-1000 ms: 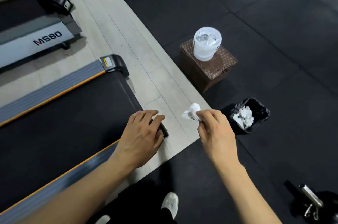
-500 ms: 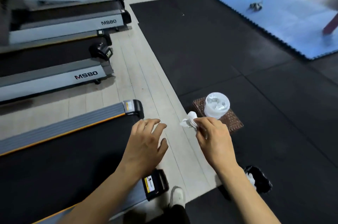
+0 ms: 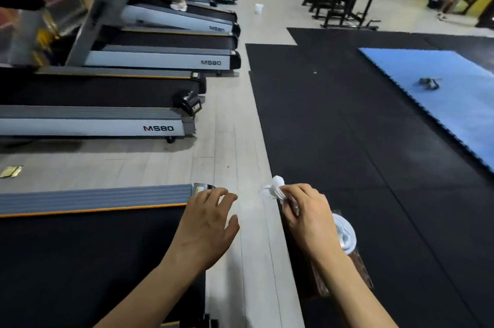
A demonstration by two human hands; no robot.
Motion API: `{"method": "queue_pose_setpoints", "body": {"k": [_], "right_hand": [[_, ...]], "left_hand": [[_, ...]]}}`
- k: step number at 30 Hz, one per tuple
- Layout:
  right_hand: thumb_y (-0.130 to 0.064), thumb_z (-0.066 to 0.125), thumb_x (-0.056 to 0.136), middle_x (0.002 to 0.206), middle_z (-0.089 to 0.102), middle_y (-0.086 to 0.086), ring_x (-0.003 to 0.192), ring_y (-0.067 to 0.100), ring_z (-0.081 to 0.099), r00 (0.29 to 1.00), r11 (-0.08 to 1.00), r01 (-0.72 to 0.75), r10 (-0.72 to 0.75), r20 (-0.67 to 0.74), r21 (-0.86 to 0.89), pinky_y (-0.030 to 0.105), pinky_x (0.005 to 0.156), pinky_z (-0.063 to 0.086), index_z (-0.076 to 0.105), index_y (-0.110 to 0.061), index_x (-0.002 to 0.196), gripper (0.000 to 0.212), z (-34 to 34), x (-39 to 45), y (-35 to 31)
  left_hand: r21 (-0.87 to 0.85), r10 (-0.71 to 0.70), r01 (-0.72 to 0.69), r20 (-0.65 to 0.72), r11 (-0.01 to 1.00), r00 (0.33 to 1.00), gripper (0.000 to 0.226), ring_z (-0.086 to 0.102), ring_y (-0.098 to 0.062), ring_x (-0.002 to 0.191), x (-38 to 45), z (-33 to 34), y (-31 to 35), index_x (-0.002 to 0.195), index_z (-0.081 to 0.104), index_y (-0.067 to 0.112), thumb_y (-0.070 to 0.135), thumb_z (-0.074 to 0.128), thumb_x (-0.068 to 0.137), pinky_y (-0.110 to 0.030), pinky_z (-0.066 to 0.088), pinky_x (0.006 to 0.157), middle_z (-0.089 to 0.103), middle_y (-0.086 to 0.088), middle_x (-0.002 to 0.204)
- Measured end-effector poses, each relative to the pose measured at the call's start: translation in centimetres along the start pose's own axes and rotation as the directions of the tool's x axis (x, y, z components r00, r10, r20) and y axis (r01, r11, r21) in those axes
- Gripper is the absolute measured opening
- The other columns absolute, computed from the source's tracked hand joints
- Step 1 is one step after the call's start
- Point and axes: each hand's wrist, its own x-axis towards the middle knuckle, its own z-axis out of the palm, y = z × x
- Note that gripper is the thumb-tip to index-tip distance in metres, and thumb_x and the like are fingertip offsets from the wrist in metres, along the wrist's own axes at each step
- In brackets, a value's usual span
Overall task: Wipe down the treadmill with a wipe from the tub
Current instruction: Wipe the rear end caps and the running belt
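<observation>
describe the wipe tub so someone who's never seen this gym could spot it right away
Start from the nearest treadmill at the lower left, cross the pale floor strip to the black mat, and look just behind the right hand. There a round, translucent white wipe tub sits on a brown woven stand. It is the only pale, round container there.

- The treadmill lay at eight o'clock, its black belt flat, with a grey, orange-edged side rail along its far side.
- The wipe, white and crumpled, sat near centre.
- The tub, white and round, stood at five o'clock, partly hidden.
</observation>
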Motion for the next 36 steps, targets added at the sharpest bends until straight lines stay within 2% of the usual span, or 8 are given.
{"method": "queue_pose_setpoints", "body": {"k": [8, 11, 17, 20, 25, 30, 33, 36], "right_hand": [[-0.01, 0.072, 0.087, 0.103, 0.064, -0.014, 0.077, 0.003, 0.044, 0.98, 0.975, 0.163, -0.177, 0.087, 0.154, 0.021, 0.074, 0.037, 0.071, -0.027, 0.109, 0.028, 5.2, 13.5, 3.5], [-0.01, 0.071, 0.089, 0.106, 0.065, -0.015, 0.082, 0.006, 0.054, 0.952, 0.947, 0.233, -0.268, 0.147, 0.222, 0.02, 0.077, 0.041, 0.071, -0.028, 0.112, 0.03, 6.9, 19.5, 4.6], [-0.001, 0.073, 0.08, 0.106, 0.07, -0.006, 0.085, 0.02, 0.067, 0.879, 0.877, 0.379, -0.441, 0.181, 0.297, 0.035, 0.071, 0.055, 0.073, -0.023, 0.106, 0.034, 12.4, 30.2, 4.6], [-0.001, 0.077, 0.077, 0.107, 0.072, -0.006, 0.085, 0.022, 0.067, 0.809, 0.809, 0.483, -0.559, 0.183, 0.336, 0.036, 0.073, 0.055, 0.073, -0.022, 0.107, 0.037, 15.1, 34.8, 3.3], [-0.001, 0.08, 0.075, 0.107, 0.071, -0.011, 0.088, 0.016, 0.062, 0.739, 0.731, 0.535, -0.648, 0.185, 0.425, 0.027, 0.078, 0.049, 0.072, -0.025, 0.109, 0.042, 21.3, 43.2, 0.4], [-0.003, 0.081, 0.076, 0.104, 0.067, -0.013, 0.087, 0.012, 0.058, 0.666, 0.677, 0.563, -0.711, 0.224, 0.474, 0.022, 0.077, 0.043, 0.072, -0.028, 0.11, 0.043, 28.1, 52.0, -4.3], [-0.005, 0.08, 0.078, 0.101, 0.066, -0.014, 0.087, 0.009, 0.057, 0.627, 0.636, 0.571, -0.746, 0.223, 0.52, 0.018, 0.074, 0.04, 0.072, -0.028, 0.109, 0.04, 31.3, 56.5, -7.3], [-0.004, 0.077, 0.081, 0.105, 0.067, -0.014, 0.091, 0.01, 0.062, 0.59, 0.606, 0.545, -0.768, 0.248, 0.58, 0.024, 0.076, 0.05, 0.073, -0.026, 0.111, 0.038, 34.5, 60.3, -10.0]], "left_hand": [[0.069, -0.23, 0.239, -0.123, 0.969, 0.965, 0.038, 0.062, -0.02, 0.106, 9.5, 1.4, -2.1, 0.114, 0.069, 0.023, 0.039, 0.043, 0.091, -0.037, 0.049, 0.092, 0.065, 0.005, 0.115], [0.064, -0.342, 0.352, -0.135, 0.934, 0.93, 0.041, 0.063, -0.02, 0.108, 13.4, 2.1, -2.8, 0.116, 0.069, 0.022, 0.041, 0.043, 0.091, -0.039, 0.049, 0.092, 0.065, 0.005, 0.117], [0.121, -0.518, 0.537, -0.154, 0.835, 0.841, 0.044, 0.057, -0.016, 0.114, 18.7, 3.8, -4.7, 0.122, 0.067, 0.025, 0.045, 0.041, 0.092, -0.035, 0.046, 0.101, 0.061, 0.01, 0.119], [0.098, -0.599, 0.627, -0.213, 0.773, 0.772, 0.044, 0.052, -0.015, 0.117, 21.3, 4.4, -6.9, 0.125, 0.066, 0.026, 0.044, 0.043, 0.092, -0.028, 0.036, 0.106, 0.058, 0.011, 0.121], [0.105, -0.668, 0.705, -0.248, 0.701, 0.701, 0.043, 0.051, -0.015, 0.117, 26.6, 5.0, -12.3, 0.126, 0.063, 0.028, 0.044, 0.042, 0.091, -0.027, 0.03, 0.103, 0.055, 0.014, 0.121], [0.076, -0.754, 0.786, -0.239, 0.614, 0.612, 0.043, 0.045, -0.01, 0.123, 32.2, 4.8, -19.3, 0.133, 0.057, 0.033, 0.047, 0.036, 0.097, -0.028, 0.033, 0.108, 0.051, 0.018, 0.127], [0.087, -0.777, 0.819, -0.274, 0.567, 0.567, 0.04, 0.051, -0.011, 0.117, 35.3, 4.2, -23.0, 0.128, 0.06, 0.032, 0.045, 0.039, 0.096, -0.028, 0.04, 0.103, 0.053, 0.016, 0.122], [0.076, -0.802, 0.844, -0.276, 0.532, 0.53, 0.043, 0.054, -0.014, 0.116, 38.1, 3.6, -26.7, 0.127, 0.06, 0.03, 0.045, 0.037, 0.094, -0.032, 0.045, 0.101, 0.055, 0.014, 0.123]]}}
